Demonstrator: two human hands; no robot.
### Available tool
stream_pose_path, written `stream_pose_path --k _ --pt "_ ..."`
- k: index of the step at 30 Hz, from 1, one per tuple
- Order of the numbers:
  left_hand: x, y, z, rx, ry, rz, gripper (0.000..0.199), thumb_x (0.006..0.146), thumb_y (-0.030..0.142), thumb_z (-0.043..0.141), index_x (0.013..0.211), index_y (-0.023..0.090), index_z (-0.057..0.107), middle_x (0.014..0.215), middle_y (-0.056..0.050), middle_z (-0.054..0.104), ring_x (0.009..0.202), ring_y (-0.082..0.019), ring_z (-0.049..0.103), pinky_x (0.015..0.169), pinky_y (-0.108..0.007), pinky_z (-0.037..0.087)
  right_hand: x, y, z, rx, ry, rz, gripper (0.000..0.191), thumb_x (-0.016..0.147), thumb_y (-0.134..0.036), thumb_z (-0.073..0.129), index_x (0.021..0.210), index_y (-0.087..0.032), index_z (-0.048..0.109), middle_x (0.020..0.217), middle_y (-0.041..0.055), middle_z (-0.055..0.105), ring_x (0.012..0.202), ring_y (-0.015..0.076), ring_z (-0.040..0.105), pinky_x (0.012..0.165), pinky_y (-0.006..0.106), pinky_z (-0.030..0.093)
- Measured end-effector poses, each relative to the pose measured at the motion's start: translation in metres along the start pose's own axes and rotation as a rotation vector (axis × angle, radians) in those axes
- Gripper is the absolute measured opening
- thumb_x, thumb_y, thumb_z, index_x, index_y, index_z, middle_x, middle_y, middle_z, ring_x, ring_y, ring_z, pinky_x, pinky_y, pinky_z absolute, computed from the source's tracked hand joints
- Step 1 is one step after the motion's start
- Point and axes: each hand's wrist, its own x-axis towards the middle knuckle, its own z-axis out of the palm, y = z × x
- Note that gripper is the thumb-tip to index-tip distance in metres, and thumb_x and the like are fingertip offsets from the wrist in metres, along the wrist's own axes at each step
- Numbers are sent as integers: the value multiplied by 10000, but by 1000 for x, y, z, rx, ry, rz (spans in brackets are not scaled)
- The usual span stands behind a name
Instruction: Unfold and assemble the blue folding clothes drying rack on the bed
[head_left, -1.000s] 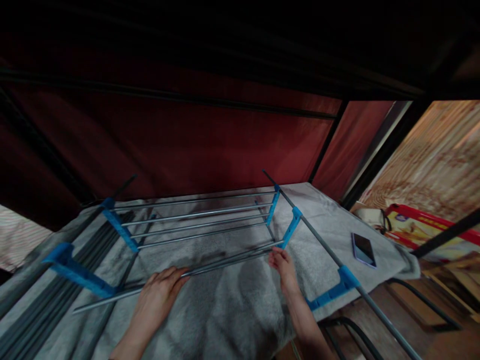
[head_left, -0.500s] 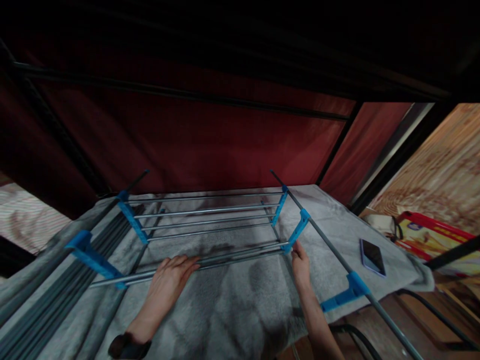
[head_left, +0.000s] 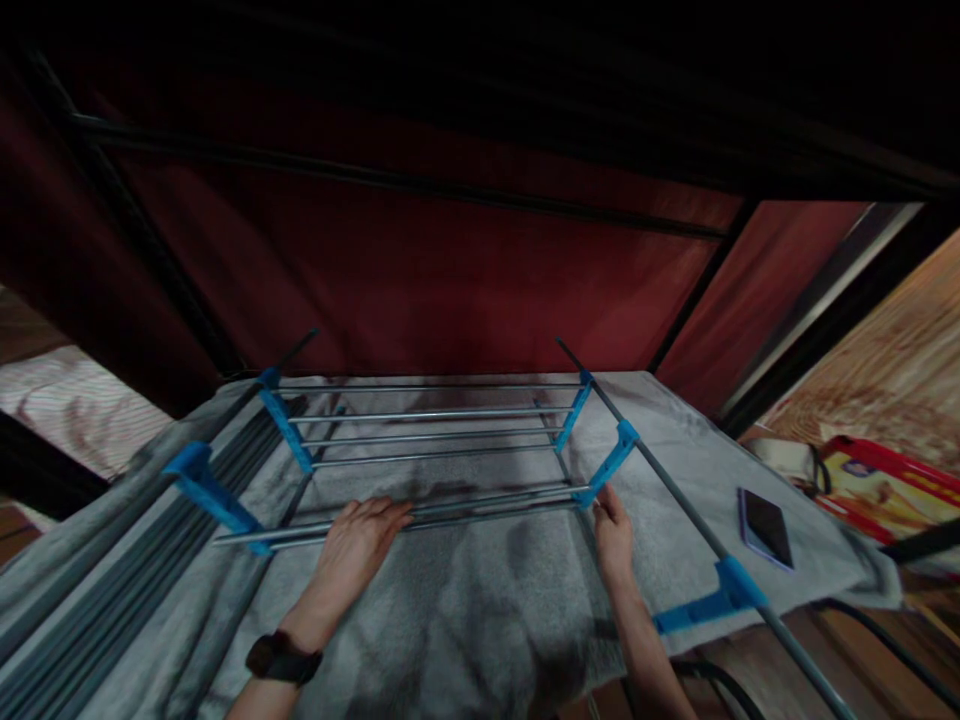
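A rack frame of grey metal tubes and blue plastic brackets lies on a grey cloth. My left hand is wrapped over a loose-ended front tube, whose left end sticks out past a blue bracket. My right hand is closed at the lower end of the right blue bracket, beside the right end of the front tubes; its fingertips are partly hidden there. Another blue bracket sits on the right long tube, nearer to me.
Several loose tubes lie bundled on the left. A phone rests on the cloth at the right, with a red and yellow box beyond. Dark bars and red fabric stand behind.
The view has shifted, so the rack and both hands appear slightly further right. Both hands keep about the same places on the rack.
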Motion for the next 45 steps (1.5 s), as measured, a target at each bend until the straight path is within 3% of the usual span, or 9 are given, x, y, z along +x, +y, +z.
stream_pose_path --k 17,22,26,29,33,36,39,42,45 --pt "-2 -1 15 -58 70 11 257 1035 361 531 1094 246 753 1019 -61 756 963 -227 676 949 -387 398 7 23 -19 -183 -49 41 772 751 -552 606 1411 -152 596 1393 162 637 1332 373 554 1162 531 389" --pt "-9 0 20 -43 88 16 257 1037 385 523 1095 245 730 980 -46 743 965 -227 665 937 -390 397 -12 29 -12 -103 -11 19 761 767 -575 603 1415 -183 531 1347 153 614 1248 356 583 1075 548 468" --pt "-13 2 29 -28 96 -2 209 1007 338 590 1149 252 717 1017 -41 736 996 -230 655 970 -398 390 -46 22 4 -304 26 -245 588 835 -503 542 1292 -134 577 1224 185 602 1164 377 575 1036 608 464" --pt "-14 2 33 -10 96 -14 203 1015 285 571 1155 253 713 1002 -40 728 990 -227 652 971 -402 391 -69 0 30 -364 -188 -614 410 943 -376 452 1282 -191 586 1284 159 592 1229 334 559 1064 568 455" --pt "-13 4 31 -2 86 -25 204 1016 278 565 1149 242 715 993 -51 723 991 -233 649 966 -406 398 -87 -38 78 -493 -419 -995 412 997 -212 380 1379 -226 536 1349 128 619 1262 265 570 1082 502 445" --pt "-11 8 26 -13 85 -38 201 1016 276 561 1136 237 718 993 -54 723 989 -234 650 960 -409 411 -93 -56 112 -631 -548 -1194 452 995 -153 376 1412 -230 532 1327 109 660 1242 242 594 1127 493 397" --pt "-12 12 23 -53 120 -28 179 997 250 591 1129 233 711 1013 -51 722 993 -225 650 975 -409 423 -93 -61 134 -733 -614 -1250 498 946 -68 385 1372 -225 590 1190 90 720 1107 225 652 1067 439 446" --pt "-25 10 24 -139 279 -7 208 985 245 605 1176 255 687 1119 -54 712 1074 -225 633 1049 -432 399 -88 -58 141 -782 -662 -1246 568 881 6 391 1334 -237 632 1129 71 734 1037 214 673 988 382 495" --pt "-48 -11 28 -281 624 -233 183 1020 326 528 1066 243 684 1070 -64 699 1062 -241 616 1007 -439 419 -80 -52 140 -775 -690 -1264 633 850 44 363 1344 -247 631 1145 63 732 1064 216 677 1010 387 500"
